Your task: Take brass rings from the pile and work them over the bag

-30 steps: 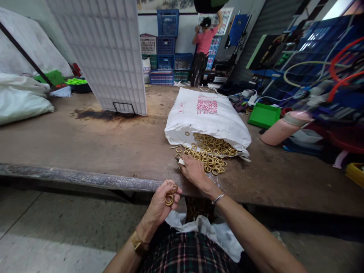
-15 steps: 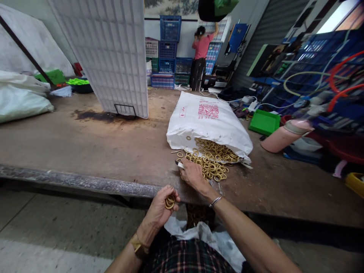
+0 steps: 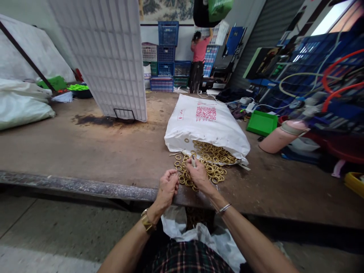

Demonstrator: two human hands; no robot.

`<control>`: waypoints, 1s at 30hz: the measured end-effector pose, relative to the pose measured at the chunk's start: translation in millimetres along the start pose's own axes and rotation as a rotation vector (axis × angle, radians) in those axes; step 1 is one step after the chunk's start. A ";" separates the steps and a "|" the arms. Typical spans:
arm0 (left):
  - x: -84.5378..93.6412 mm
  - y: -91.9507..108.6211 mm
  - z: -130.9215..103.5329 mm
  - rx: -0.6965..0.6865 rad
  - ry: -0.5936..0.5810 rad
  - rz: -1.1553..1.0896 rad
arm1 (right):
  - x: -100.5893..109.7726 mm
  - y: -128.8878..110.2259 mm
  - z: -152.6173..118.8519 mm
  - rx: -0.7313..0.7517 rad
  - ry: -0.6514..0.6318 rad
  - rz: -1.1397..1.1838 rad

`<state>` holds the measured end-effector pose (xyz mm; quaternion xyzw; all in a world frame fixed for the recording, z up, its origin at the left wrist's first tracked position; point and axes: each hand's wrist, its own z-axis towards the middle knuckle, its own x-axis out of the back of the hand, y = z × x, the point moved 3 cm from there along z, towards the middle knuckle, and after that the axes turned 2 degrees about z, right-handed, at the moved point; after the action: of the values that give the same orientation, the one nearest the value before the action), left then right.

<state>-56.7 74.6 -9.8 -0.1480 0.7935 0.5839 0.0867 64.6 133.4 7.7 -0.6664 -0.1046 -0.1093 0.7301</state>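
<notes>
Brass-coloured rings (image 3: 215,169) lie in a loose heap at the mouth of a white woven sack (image 3: 182,131), with more visible inside. My right hand (image 3: 198,175) is over the heap, closed on a small pale-handled tool (image 3: 193,162) with a dark tip; its exact kind is unclear. Just left of the rings, at the table's front edge, my left hand (image 3: 167,186) has curled fingers. Whatever it holds, if anything, is hidden by the fingers.
A tall white ribbed panel (image 3: 113,68) stands on the table (image 3: 85,151) at left. To the right are a green tray (image 3: 262,123) and a pink bottle (image 3: 280,138). White sacking (image 3: 174,223) hangs below the edge. A person (image 3: 198,57) stands by stacked crates.
My left hand has moved up to the rings and turned; the rings seen in it earlier no longer show. My right hand has shifted right, its tool now pointing up. Rings now show nearer the front edge.
</notes>
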 end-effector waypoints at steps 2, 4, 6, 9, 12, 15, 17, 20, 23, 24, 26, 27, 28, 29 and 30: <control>-6.4 2.6 2.2 -0.059 -0.007 0.043 | 0.6 0.1 -5.5 -0.093 -0.028 0.186; -12.8 4.0 2.7 -0.104 -0.019 0.078 | 0.4 -0.3 -12.8 -0.163 -0.055 0.322; -18.4 4.4 2.9 -0.134 -0.028 0.102 | -0.3 -0.3 -20.1 -0.213 -0.084 0.418; -22.4 5.0 4.0 -0.187 -0.007 0.132 | -0.7 3.1 -28.4 -0.253 -0.143 0.488; -21.7 7.8 4.6 -0.281 0.027 0.220 | 3.6 8.2 -32.5 -0.231 -0.167 0.400; -21.2 12.2 1.1 -0.440 0.036 0.401 | 11.7 7.9 -33.9 -0.165 -0.159 0.246; -23.3 13.9 -3.0 -0.536 0.010 0.524 | 16.4 4.2 -34.2 -0.114 -0.159 0.160; -28.7 14.0 -8.0 -0.599 -0.042 0.624 | 20.7 -1.1 -33.7 -0.050 -0.147 0.068; -33.4 13.5 -8.9 -0.553 -0.083 0.607 | 22.7 -0.8 -33.2 -0.043 -0.134 0.045; -34.4 12.5 -8.2 -0.493 -0.106 0.580 | 23.2 0.1 -33.2 -0.048 -0.133 0.042; -35.5 8.7 -6.7 -0.300 -0.167 0.497 | 24.7 1.3 -33.5 -0.057 -0.132 0.027; -35.8 6.5 -6.7 -0.193 -0.199 0.439 | 25.5 1.4 -33.7 -0.059 -0.130 0.018; -36.0 4.7 -7.2 -0.099 -0.227 0.374 | 26.3 1.0 -33.8 -0.060 -0.130 0.014; -36.3 3.7 -8.3 -0.030 -0.248 0.306 | 27.1 0.3 -33.9 -0.060 -0.133 0.015; -36.6 3.6 -9.7 0.013 -0.261 0.240 | 27.7 -0.6 -33.9 -0.060 -0.140 0.021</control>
<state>-23.1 71.2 7.7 0.0254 0.7914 0.5990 0.1194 91.1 99.0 13.5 -0.6950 -0.1452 -0.0578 0.7018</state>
